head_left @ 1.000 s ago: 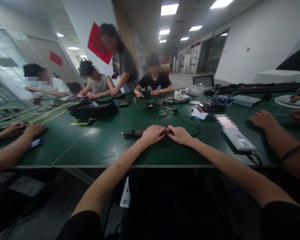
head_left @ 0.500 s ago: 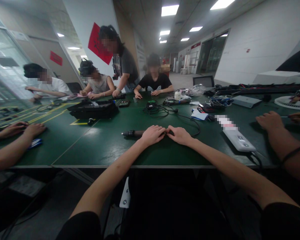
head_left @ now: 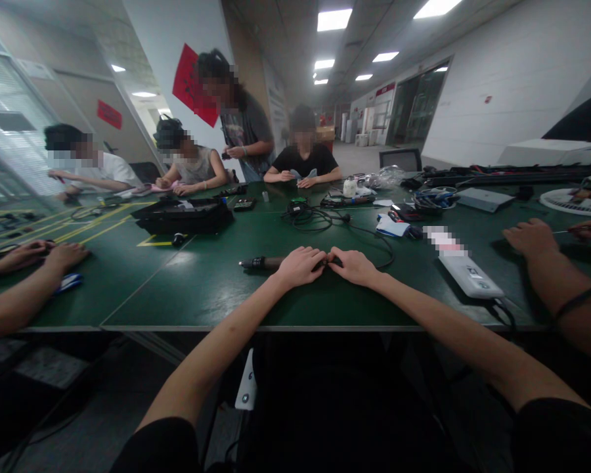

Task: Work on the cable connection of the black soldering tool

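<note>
An electric screwdriver [head_left: 264, 263] with a dark brown body lies on the green table, its bit end pointing left. Wrapped over its rear part, my left hand [head_left: 303, 266] is closed. My right hand [head_left: 353, 267] meets it fingertip to fingertip and pinches the end of a black cable [head_left: 388, 255] at the screwdriver's tail. My fingers hide most of the join between cable and tool, so I cannot tell whether they are connected. From there the cable curves right and back to a loose coil [head_left: 308, 218].
A black open case [head_left: 182, 217] stands back left, a small black round part [head_left: 178, 239] before it. On the right lies a white power strip [head_left: 470, 272]. Co-workers' hands [head_left: 532, 238] [head_left: 66, 255] rest on both sides. Wires, tools and plastic bags [head_left: 391, 177] crowd the far side.
My hands and the screwdriver hardly move. Across the table, the standing person has lifted a hand off the tabletop to chest height, and the seated person in black has shifted their hands.
</note>
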A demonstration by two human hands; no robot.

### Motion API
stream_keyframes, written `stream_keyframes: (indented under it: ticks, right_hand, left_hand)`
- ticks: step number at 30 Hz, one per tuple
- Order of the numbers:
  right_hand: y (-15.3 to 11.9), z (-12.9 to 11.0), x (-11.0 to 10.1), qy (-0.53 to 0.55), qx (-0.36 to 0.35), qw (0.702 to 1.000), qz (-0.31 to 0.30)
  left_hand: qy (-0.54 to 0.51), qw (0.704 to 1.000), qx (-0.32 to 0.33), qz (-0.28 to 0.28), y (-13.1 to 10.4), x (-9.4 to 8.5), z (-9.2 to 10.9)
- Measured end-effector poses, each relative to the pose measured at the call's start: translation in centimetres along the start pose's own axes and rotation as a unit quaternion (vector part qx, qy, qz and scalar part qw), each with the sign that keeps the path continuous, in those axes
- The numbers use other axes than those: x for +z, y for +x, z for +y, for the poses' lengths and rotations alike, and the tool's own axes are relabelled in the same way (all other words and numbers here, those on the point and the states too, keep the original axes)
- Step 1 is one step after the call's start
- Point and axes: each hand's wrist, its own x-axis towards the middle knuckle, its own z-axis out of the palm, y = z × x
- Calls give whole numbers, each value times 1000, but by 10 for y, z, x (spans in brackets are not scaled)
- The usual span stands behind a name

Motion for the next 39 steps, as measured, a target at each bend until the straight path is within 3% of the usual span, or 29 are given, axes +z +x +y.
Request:
stream_keyframes:
  ticks: [39]
  right_hand:
    - [-1, -3, -1, -4, 6, 1000, -1]
  left_hand:
    - [-7, 1000, -9, -15, 0, 1, 0]
